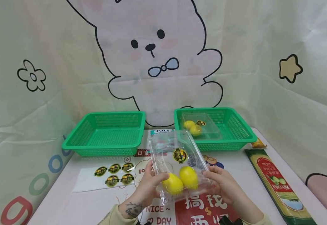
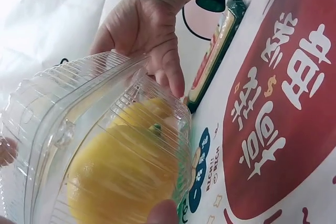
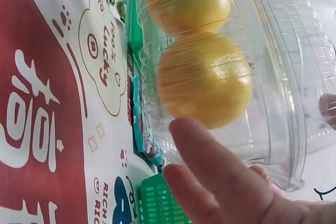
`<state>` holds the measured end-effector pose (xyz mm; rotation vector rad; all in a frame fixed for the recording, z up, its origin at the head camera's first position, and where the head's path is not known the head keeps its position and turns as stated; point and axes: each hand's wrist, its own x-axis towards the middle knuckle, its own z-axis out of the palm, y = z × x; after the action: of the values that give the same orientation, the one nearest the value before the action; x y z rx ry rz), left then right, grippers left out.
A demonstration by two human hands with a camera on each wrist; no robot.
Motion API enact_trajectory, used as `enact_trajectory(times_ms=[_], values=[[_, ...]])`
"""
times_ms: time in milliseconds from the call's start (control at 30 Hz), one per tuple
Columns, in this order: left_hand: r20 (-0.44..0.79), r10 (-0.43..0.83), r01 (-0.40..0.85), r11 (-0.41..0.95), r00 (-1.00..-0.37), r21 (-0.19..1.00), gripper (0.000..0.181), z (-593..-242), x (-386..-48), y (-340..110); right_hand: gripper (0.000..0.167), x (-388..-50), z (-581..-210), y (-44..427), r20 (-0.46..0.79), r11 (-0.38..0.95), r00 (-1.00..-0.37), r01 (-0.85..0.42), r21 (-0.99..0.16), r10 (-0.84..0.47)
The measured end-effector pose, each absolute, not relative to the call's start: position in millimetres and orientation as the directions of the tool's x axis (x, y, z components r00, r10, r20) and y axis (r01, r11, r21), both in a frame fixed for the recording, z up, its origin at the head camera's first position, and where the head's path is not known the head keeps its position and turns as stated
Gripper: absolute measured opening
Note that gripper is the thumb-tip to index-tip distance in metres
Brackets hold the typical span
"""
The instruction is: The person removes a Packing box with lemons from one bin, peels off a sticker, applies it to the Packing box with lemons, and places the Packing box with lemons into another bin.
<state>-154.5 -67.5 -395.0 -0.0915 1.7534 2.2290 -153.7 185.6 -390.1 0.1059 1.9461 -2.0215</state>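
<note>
A clear plastic clamshell box is held tilted above the table, its lid closed. Two yellow lemon-like fruits lie at its near end, and a black and gold round sticker sits on the lid. My left hand grips the box's left edge, thumb on top. On the opposite edge my right hand holds it with the thumb at the rim. Fingers of the right hand lie along the box's underside in the right wrist view. The left hand's fingers under the box are mostly hidden.
A green basket stands at the back left. In the back right green basket lies another clear box with yellow fruits. A sticker sheet is on the left; a long green and red packet lies right.
</note>
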Motion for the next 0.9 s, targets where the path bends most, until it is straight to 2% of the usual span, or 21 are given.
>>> enact_trajectory(times_ms=[233,633,767,900], values=[[-0.233,0.212,-0.274,-0.193,-0.949,0.942,0.093,-392,-157,-62,0.052,-156,-385,193,-0.273,-0.036,-0.949,0.282,-0.959,-0.158],[-0.219,0.254,-0.263,-0.154,-0.942,0.952,0.092,-380,-168,-54,0.060,-160,-374,203,-0.224,-0.039,-0.972,0.227,-0.973,-0.075],[-0.183,0.295,-0.233,-0.144,-0.938,0.962,0.088,-375,-176,-48,0.051,-162,-371,212,-0.181,0.001,-0.983,0.181,-0.983,-0.034],[-0.142,0.329,-0.190,-0.118,-0.934,0.975,0.079,-371,-189,-40,0.031,-164,-368,223,-0.149,-0.018,-0.989,0.150,-0.989,-0.008]])
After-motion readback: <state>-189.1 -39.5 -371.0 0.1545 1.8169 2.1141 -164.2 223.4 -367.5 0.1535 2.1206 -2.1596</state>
